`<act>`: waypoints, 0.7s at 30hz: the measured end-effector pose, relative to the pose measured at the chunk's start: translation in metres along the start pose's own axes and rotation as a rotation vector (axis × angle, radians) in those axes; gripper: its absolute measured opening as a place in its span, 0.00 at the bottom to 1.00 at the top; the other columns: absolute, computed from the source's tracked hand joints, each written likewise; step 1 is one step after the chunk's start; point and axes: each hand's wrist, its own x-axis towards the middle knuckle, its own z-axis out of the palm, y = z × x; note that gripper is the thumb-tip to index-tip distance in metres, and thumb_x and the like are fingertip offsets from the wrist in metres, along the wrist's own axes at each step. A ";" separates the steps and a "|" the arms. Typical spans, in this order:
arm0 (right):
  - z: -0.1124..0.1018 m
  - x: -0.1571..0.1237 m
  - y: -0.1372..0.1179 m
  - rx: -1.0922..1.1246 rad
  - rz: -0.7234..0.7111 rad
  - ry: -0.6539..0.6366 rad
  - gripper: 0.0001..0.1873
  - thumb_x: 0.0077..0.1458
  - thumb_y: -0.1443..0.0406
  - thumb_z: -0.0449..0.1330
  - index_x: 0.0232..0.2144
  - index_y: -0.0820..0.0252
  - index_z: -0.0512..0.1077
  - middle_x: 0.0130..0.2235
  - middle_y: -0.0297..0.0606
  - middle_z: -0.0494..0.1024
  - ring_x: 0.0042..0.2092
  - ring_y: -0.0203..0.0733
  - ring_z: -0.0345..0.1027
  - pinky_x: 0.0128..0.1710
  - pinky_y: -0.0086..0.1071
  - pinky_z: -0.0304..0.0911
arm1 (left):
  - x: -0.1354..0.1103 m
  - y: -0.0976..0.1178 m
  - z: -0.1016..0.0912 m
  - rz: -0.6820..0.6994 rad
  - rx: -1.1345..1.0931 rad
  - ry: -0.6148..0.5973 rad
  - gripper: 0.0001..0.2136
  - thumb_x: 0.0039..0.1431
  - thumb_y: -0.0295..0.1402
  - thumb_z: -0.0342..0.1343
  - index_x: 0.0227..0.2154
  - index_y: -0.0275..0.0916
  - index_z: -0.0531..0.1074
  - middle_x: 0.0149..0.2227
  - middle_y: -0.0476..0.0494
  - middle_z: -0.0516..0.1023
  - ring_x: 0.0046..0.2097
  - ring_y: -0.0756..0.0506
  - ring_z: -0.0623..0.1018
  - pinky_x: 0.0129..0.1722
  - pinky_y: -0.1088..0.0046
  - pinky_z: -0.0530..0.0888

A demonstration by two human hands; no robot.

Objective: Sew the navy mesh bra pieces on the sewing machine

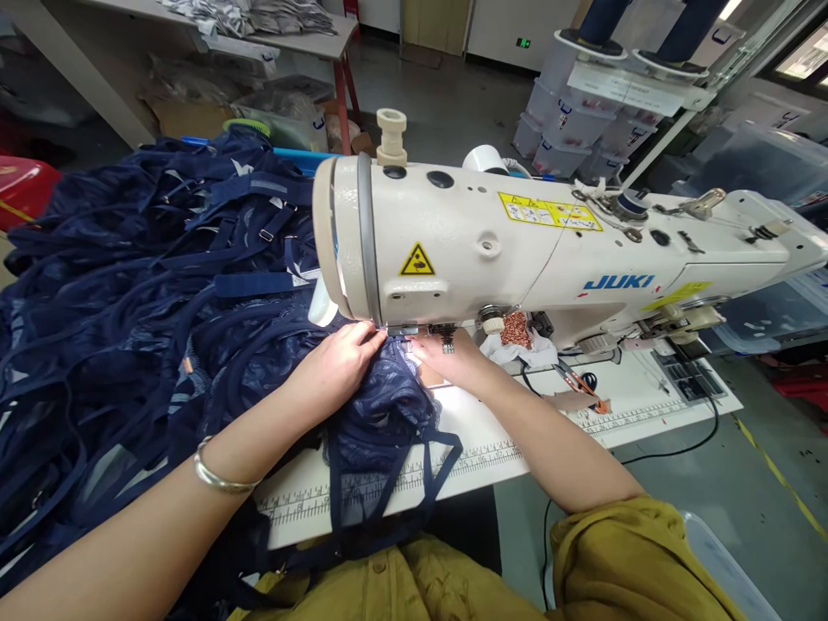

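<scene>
A navy lace bra (381, 405) with thin straps lies under the head of a white JUKI sewing machine (446, 233), its straps hanging over the table's front edge. My left hand (342, 358) is closed on the fabric left of the needle area, fingertips pinched close to it. On the other side, my right hand (446, 355) grips the edge of the same bra, its fingers partly hidden by the machine head. The needle itself is hard to make out. Beside my left arm a big heap of navy bras (148, 285) with straps and metal sliders spreads out.
Orange-handled snips (582, 388) lie on the white machine table (492, 457), which has printed ruler marks. Copper-coloured scrubber mesh (516, 332) on white cloth sits behind my right hand. Clear plastic boxes (569, 129) are stacked behind; a bench (278, 36) stands at the back left.
</scene>
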 end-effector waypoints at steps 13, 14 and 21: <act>0.003 0.001 0.003 -0.036 -0.018 -0.024 0.19 0.64 0.65 0.52 0.54 0.52 0.73 0.53 0.36 0.78 0.50 0.47 0.73 0.43 0.34 0.70 | 0.002 0.004 -0.003 0.012 0.071 -0.015 0.17 0.64 0.25 0.43 0.50 0.31 0.73 0.41 0.32 0.73 0.48 0.37 0.75 0.48 0.60 0.75; 0.004 0.001 0.003 -0.040 -0.021 -0.022 0.19 0.64 0.64 0.52 0.54 0.51 0.73 0.53 0.36 0.78 0.50 0.47 0.73 0.42 0.34 0.70 | 0.002 0.004 -0.003 0.015 0.078 -0.015 0.17 0.64 0.25 0.43 0.50 0.30 0.73 0.41 0.32 0.73 0.49 0.37 0.75 0.47 0.60 0.75; 0.006 0.000 0.005 0.012 -0.021 -0.007 0.18 0.65 0.63 0.50 0.53 0.50 0.74 0.53 0.36 0.78 0.48 0.45 0.74 0.43 0.34 0.70 | 0.001 0.002 -0.002 0.021 0.059 0.002 0.17 0.63 0.24 0.43 0.49 0.32 0.73 0.41 0.33 0.73 0.48 0.38 0.75 0.48 0.60 0.75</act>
